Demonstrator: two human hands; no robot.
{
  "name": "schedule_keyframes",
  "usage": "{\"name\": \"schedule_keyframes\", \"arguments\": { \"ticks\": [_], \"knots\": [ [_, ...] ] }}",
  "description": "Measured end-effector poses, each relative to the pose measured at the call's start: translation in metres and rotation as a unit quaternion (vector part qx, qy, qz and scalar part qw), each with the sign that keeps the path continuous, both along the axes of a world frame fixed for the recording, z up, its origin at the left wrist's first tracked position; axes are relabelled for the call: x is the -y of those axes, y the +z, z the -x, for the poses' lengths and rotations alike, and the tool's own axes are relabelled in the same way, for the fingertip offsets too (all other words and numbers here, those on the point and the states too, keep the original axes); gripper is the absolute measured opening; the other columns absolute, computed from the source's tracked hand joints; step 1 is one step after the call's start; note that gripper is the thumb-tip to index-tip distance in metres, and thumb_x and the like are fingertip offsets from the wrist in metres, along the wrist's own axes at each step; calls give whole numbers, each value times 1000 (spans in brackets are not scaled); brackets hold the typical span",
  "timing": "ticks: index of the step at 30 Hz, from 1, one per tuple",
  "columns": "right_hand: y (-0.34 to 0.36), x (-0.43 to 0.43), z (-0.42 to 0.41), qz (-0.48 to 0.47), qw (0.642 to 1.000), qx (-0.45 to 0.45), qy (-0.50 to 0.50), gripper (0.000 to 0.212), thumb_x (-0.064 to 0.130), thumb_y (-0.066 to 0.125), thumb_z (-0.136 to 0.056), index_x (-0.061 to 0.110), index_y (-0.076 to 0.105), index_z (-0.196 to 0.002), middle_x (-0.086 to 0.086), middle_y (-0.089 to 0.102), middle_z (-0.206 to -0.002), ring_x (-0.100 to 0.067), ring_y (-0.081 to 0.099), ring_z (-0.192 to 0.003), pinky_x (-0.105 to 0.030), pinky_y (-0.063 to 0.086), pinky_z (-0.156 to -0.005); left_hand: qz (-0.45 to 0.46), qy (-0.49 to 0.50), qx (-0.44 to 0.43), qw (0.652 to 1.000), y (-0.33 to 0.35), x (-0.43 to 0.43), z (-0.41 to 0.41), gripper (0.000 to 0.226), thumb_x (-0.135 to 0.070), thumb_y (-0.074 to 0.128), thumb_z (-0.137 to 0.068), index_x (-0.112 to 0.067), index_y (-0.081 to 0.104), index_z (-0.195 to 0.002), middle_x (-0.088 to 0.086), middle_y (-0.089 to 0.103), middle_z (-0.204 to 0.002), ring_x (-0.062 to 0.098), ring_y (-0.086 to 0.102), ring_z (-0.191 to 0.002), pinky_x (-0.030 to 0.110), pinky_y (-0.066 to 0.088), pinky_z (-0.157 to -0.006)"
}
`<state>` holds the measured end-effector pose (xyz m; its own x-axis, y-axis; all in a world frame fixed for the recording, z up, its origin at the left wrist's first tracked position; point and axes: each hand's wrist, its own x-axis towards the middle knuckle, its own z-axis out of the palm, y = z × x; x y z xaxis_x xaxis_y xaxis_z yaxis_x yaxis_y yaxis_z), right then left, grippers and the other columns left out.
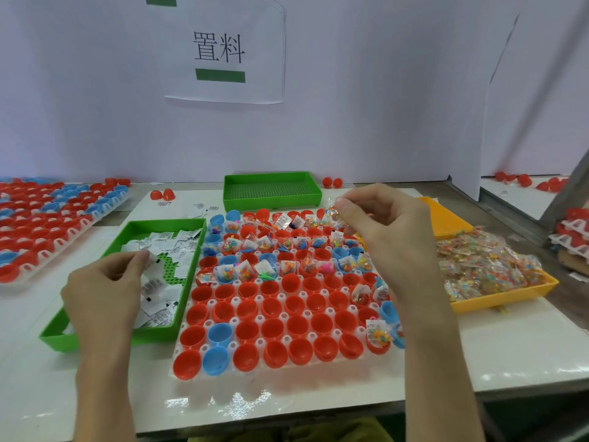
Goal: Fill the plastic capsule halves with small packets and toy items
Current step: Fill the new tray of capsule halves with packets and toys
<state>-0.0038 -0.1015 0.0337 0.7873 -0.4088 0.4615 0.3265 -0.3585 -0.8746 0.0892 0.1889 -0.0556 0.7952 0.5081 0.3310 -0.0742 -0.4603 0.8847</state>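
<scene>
Red and blue capsule halves [274,314] in grid at table centre, far rows holding packets, toys; left hand [105,291] pinches white packets [153,285] over green tray [153,338]; right hand [392,237], above far rows, pinches clear bead packet [334,215]; yellow tray [497,299] just right.

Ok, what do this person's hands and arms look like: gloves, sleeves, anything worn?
Both are bare. The left hand and right hand wear no gloves, and no ring, watch or band shows. The forearms are uncovered down to the bottom edge of the picture, with no sleeve in view. The nails that show look unpainted.
</scene>
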Motion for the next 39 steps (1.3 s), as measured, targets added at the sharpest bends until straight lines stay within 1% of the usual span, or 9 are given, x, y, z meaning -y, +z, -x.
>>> {"name": "schedule_keyframes", "arguments": {
  "ticks": [2,5,8,11,15,21,27,32,39],
  "knots": [
    [0,-1,0,3,1000,1,2,8,25,75,-88,31,71,-83,16,73,-79,-5,70,-76,-16,56,-70,19,13,5,1000,1,2,0,31,-37,72,-90,-16,77,-112,10,75,-113,23,66,-102,47,50,-101],
    [-2,-3,1,10,1000,1,7,11,25,75,-87,32,71,-80,16,73,-78,-5,69,-74,-14,55,-69,46,21,60,997,5,5,5,33,-35,73,-89,-18,74,-117,5,70,-124,11,59,-114,37,42,-109],
    [-4,-6,4,2,999,0,32,7,24,77,-85,29,74,-81,13,73,-77,-5,68,-72,-14,54,-67,103,11,120,987,16,14,15,26,-34,73,-88,-22,77,-111,-2,76,-104,-3,62,-79,17,51,-80],
    [-2,-12,5,-8,994,-2,105,5,20,79,-82,20,77,-86,7,75,-76,-3,68,-68,-14,53,-67,164,-121,137,969,29,43,28,7,-20,76,-86,-24,78,-91,-7,76,-79,2,61,-59,12,50,-57],
    [-3,-23,4,-13,985,-10,170,11,14,82,-79,14,77,-88,-2,76,-76,-14,72,-67,-25,59,-69,255,-272,96,923,44,89,48,7,-16,79,-79,-18,80,-86,4,78,-80,12,74,-71,16,56,-66],
    [-10,-30,-1,-38,984,-6,174,8,5,79,-82,6,74,-88,-5,76,-75,-19,74,-67,-29,60,-71,390,-347,45,852,49,112,66,12,-19,73,-74,-19,81,-82,9,77,-80,17,75,-74,20,58,-67],
    [-16,-32,-6,-14,992,-14,124,7,11,80,-83,13,73,-84,1,76,-75,-12,73,-71,-25,59,-71,412,-360,26,837,51,122,70,20,-26,70,-78,-15,78,-93,7,77,-89,19,74,-86,24,59,-75],
    [-17,-33,-6,-17,993,-14,115,6,12,79,-83,13,73,-83,2,75,-77,-11,72,-74,-25,58,-72,377,-367,30,850,50,124,72,53,-33,78,-63,-10,75,-111,5,77,-85,14,74,-89,23,56,-79],
    [-14,-9,-10,38,989,-81,116,5,28,79,-84,28,74,-86,9,74,-82,-9,71,-72,-18,57,-70,389,-341,38,855,46,116,68,59,-33,81,-59,-6,73,-111,5,78,-88,14,74,-88,23,58,-80]
  ]
}}
